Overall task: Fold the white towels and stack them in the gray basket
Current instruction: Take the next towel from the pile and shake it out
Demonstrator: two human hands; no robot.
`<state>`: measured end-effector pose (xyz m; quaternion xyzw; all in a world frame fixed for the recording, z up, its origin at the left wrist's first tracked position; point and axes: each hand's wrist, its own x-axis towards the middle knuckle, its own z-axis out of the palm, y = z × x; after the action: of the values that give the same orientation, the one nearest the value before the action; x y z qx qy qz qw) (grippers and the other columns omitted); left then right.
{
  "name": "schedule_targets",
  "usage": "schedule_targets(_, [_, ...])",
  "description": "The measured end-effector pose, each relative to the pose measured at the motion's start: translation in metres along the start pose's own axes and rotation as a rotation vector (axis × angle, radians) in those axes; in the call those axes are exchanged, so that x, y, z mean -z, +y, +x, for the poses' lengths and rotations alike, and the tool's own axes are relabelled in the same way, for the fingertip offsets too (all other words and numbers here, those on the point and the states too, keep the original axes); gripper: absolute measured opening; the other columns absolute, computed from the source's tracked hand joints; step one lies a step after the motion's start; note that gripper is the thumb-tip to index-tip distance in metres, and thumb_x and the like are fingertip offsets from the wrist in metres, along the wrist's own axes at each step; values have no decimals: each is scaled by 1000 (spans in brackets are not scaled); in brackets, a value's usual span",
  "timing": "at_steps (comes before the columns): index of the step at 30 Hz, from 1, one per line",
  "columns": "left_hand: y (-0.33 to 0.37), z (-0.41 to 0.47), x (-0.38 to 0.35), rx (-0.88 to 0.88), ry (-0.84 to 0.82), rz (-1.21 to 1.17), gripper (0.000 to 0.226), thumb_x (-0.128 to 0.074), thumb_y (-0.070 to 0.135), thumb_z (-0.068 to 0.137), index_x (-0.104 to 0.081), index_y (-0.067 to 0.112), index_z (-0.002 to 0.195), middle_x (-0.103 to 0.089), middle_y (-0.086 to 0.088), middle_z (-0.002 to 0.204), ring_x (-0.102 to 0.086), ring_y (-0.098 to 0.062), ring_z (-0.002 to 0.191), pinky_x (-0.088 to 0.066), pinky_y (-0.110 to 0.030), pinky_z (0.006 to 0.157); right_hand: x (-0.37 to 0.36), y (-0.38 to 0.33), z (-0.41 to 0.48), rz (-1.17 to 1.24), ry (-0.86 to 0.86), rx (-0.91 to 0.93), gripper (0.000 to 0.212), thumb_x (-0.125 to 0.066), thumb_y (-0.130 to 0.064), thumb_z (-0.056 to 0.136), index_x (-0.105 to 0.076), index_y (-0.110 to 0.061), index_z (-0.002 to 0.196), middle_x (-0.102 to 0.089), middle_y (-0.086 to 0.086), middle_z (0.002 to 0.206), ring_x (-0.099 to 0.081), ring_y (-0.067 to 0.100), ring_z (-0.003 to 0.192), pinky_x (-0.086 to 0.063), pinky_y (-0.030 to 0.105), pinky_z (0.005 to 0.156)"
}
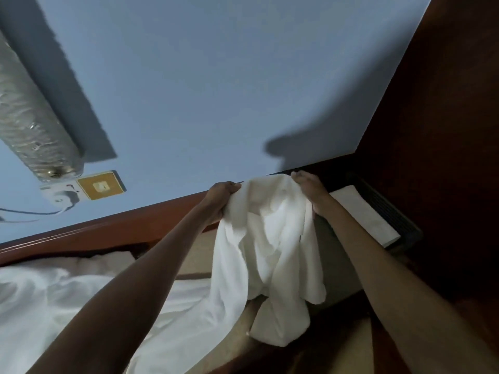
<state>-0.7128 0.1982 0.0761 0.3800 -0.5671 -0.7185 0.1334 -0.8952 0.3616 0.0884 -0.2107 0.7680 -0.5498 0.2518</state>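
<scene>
Two hands hold a white towel (267, 238) up by its top edge.

The left hand (222, 201) and right hand (307, 190) each grip a bunched upper corner, fingers curled into the cloth, with both arms stretched forward. The towel hangs crumpled between them above the bed (67, 292). A folded towel (363, 211) lies in the dark basket (391, 211) just right of the right hand.

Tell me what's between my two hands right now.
The white towel: the left hand and right hand grip its upper edge, seen in the head view.
</scene>
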Motion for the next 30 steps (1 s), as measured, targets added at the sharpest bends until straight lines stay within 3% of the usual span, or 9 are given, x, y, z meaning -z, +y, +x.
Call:
schedule_targets(4, [-32,39,25,120,-5,46,20,-58,14,101,-71,0,106,-74,-22,105,-72,-35,92,-58,-50,93,-24,40,32,-196,-151,-119,32,-56,-20,101,-54,-16,69,-52,4,73,-52,21,78,-38,33,75])
schedule_targets(8, [-68,65,52,257,-82,258,23,-64,17,95,-73,-1,104,-74,-21,107,-70,-33,92,-56,-44,84,-47,77,58,-324,-249,-184,37,-59,-17,100,-54,-16,64,-57,3,73,-55,21,82,-40,34,79])
schedule_targets(11, [-92,77,72,334,-178,431,30,-63,18,93,-72,-3,114,-74,-19,111,-69,-33,98,-55,-47,87,-63,92,71,-436,-419,-235,27,-56,-18,102,-69,-9,80,-70,12,98,-64,27,100,-49,40,92])
schedule_targets(14, [-111,87,79,266,-152,505,24,-59,15,100,-74,1,112,-72,-6,105,-65,-22,94,-52,-48,90,-79,104,83,-586,-499,-225,32,-51,-21,105,-70,4,111,-68,12,112,-63,29,110,-45,33,89])
schedule_targets(17, [-128,98,79,77,-1,723,25,-58,25,103,-72,10,117,-67,1,113,-62,-15,96,-50,-37,89,-93,124,100,-664,-375,-141,25,-58,-29,101,-65,-6,99,-68,11,99,-65,31,99,-45,32,80])
schedule_targets(21, [-155,100,66,-77,167,818,22,-62,26,98,-70,15,116,-69,-3,117,-64,-22,104,-50,-35,86,-102,154,107,-873,-317,111,29,-55,-33,101,-59,-11,120,-61,13,120,-60,33,110,-47,38,89])
schedule_targets(23, [-168,98,50,-111,194,817,23,-63,18,95,-71,11,115,-71,-8,117,-66,-27,105,-51,-35,87,-102,170,107,-833,-413,184,28,-60,-29,100,-61,-9,118,-64,13,117,-62,31,107,-47,36,86])
schedule_targets(26, [-189,97,27,-74,143,905,30,-66,19,96,-67,13,125,-69,-6,125,-64,-26,115,-50,-38,97,-104,199,108,-871,-687,132,31,-65,-35,97,-63,-11,116,-68,8,116,-64,27,108,-48,34,87])
schedule_targets(30, [-218,109,5,-46,101,995,34,-63,24,99,-64,19,133,-59,-4,140,-54,-27,130,-46,-42,105,-112,239,111,-1119,-832,227,53,-63,-44,97,-51,-14,138,-54,12,135,-51,31,127,-45,45,103])
